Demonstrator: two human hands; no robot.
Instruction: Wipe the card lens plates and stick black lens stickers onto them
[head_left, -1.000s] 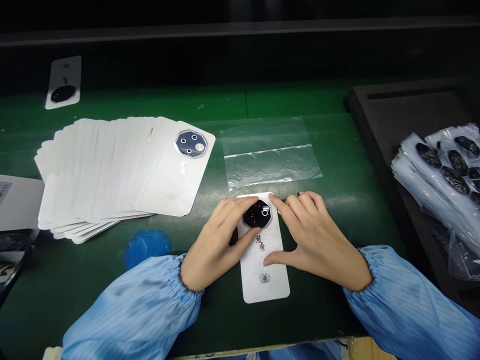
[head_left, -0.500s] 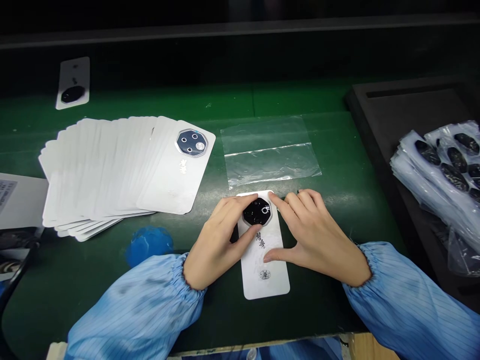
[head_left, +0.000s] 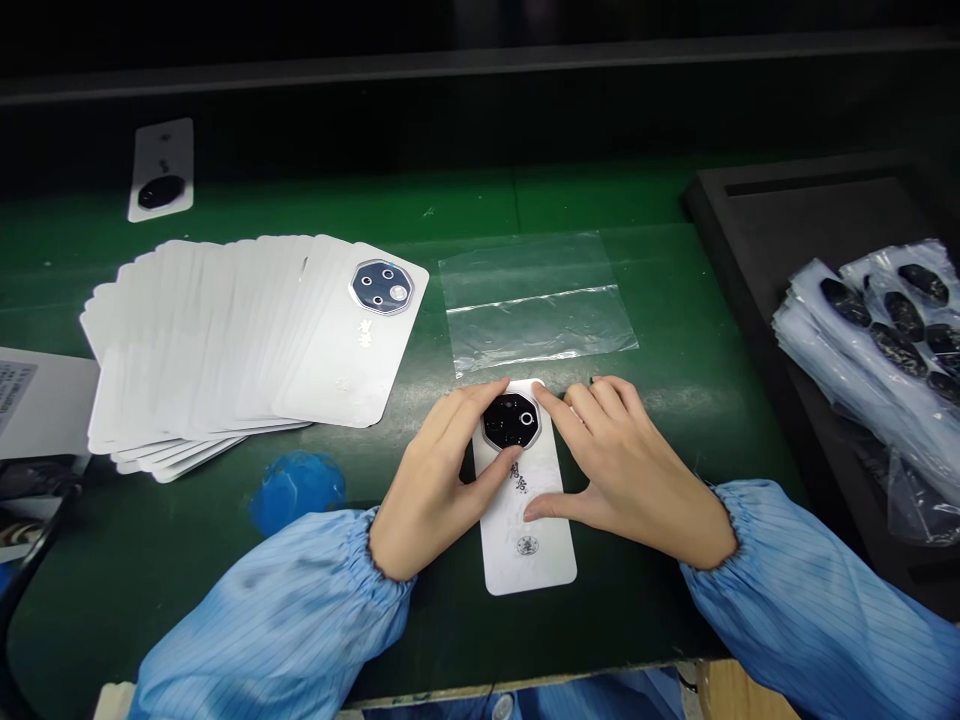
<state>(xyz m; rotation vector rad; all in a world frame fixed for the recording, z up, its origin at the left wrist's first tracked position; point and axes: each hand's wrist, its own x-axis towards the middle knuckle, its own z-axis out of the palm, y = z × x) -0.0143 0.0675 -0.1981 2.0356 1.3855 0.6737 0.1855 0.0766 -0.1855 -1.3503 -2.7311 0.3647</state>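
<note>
A white phone back cover (head_left: 529,560) with dark printed characters and a round seal lies on the green mat in front of me. Near its top sits a black octagonal camera lens piece (head_left: 512,421) with one pale ring. My left hand (head_left: 444,468) spans this piece, index finger at its upper edge and thumb at its lower edge. From the other side my right hand (head_left: 619,465) touches the cover, index fingertip by the top right corner and thumb flat on the printed middle. Its fingers are apart and hold nothing.
Fanned white covers (head_left: 202,340) lie at left, the top one with a blue-grey camera piece. Also around are a clear plastic bag (head_left: 536,305), a crumpled blue film (head_left: 298,490), another white cover (head_left: 161,170) and bagged black lens pieces (head_left: 892,340) on a dark tray (head_left: 795,215).
The view has shifted slightly. Both hands keep nearly the same position on the cover and lens piece.
</note>
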